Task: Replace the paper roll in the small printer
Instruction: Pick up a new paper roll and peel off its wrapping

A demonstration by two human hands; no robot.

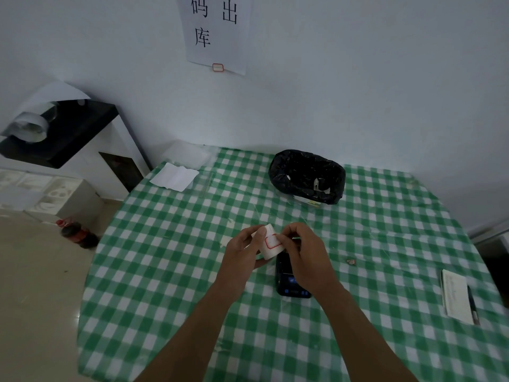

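A white label roll (269, 245) with red-bordered labels is held above the table between both hands. My left hand (242, 252) grips its left side. My right hand (301, 250) pinches the loose label end on the roll's right. The small black printer (289, 282) lies on the checked tablecloth directly below my right hand, its near end showing a blue-lit panel; its far end is hidden by my hands, so the lid's state is unclear.
A black-bagged bin (307, 176) stands at the back of the round table (165, 271). A white folded sheet (175, 176) lies back left, a notepad with a pen (458, 296) at the right edge. A cola bottle (78, 234) stands on the floor left.
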